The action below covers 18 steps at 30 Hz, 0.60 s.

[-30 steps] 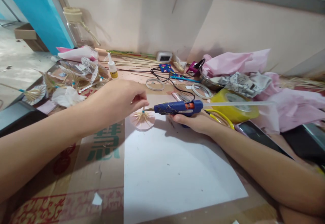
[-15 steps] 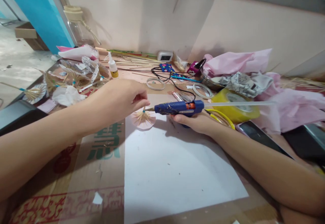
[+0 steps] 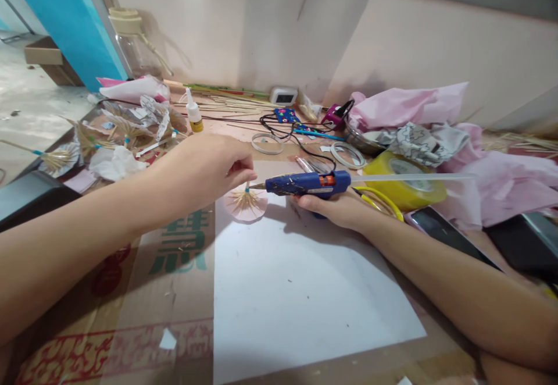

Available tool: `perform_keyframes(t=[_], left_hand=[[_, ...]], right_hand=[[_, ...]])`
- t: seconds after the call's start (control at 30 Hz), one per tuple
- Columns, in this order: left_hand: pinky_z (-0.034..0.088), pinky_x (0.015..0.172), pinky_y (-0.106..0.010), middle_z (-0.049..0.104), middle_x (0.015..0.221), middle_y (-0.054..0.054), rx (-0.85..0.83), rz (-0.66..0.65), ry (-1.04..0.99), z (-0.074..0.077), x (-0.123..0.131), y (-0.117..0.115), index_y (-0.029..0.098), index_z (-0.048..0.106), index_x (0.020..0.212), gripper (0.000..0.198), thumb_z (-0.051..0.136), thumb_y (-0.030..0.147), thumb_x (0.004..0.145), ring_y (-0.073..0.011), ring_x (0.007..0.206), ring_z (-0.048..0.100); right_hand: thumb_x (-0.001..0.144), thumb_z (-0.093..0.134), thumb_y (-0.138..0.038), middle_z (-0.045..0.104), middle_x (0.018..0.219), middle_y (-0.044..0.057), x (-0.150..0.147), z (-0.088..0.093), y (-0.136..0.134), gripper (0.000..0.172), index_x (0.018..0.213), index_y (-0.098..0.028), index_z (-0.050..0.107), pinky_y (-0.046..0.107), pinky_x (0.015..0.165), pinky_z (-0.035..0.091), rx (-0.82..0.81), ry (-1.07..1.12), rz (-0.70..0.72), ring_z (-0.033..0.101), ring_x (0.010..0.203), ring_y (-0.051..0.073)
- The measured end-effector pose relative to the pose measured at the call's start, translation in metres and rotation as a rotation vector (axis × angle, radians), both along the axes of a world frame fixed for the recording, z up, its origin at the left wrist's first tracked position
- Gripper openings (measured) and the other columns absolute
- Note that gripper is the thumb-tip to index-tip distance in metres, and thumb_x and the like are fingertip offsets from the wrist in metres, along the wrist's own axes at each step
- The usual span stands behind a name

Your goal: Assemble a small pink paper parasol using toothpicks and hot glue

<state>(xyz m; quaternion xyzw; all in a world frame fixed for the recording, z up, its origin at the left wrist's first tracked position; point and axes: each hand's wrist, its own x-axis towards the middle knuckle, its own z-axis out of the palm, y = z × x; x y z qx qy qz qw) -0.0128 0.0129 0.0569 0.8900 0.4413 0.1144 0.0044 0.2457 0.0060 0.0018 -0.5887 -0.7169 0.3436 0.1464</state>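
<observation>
Between the pinched fingers of my left hand [image 3: 218, 164] is the top of a miniature paper umbrella [image 3: 245, 206]. Its pale pink round canopy hangs low over a white sheet [image 3: 300, 292], with thin wooden ribs fanning out below a blue band. My right hand [image 3: 333, 207] is wrapped round the grip of a blue glue gun [image 3: 307, 184]. The gun points left, and its nozzle tip is at the blue band; I cannot tell if they touch. A long translucent glue stick [image 3: 414, 177] sticks out of its back end.
More small umbrellas [image 3: 126, 129] lie at the left, beside a small glue bottle [image 3: 194, 114]. A tape roll [image 3: 403, 178], yellow-handled scissors [image 3: 383, 202], a phone [image 3: 449, 236] and pink paper [image 3: 510, 181] crowd the right. Cardboard [image 3: 170, 298] covers the table.
Almost nothing differs. Both hands, the glue gun and the small umbrella hold nearly the same positions.
</observation>
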Motion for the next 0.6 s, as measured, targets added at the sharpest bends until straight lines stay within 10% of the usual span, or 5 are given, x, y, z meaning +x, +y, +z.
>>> perform_keyframes(t=[0.6], left_hand=[[0.030, 0.056, -0.026, 0.067, 0.073, 0.002, 0.024, 0.007, 0.013, -0.0021, -0.0010, 0.0007, 0.023, 0.067, 0.080, 0.025, 0.049, 0.039, 0.089, -0.0154, 0.065, 0.058]], right_hand=[[0.068, 0.061, -0.061, 0.070, 0.072, 0.004, -0.0002, 0.0020, -0.0015, 0.042, 0.072, -0.021, 0.069, 0.031, 0.062, 0.050, 0.004, -0.007, 0.002, 0.064, 0.070, 0.023]])
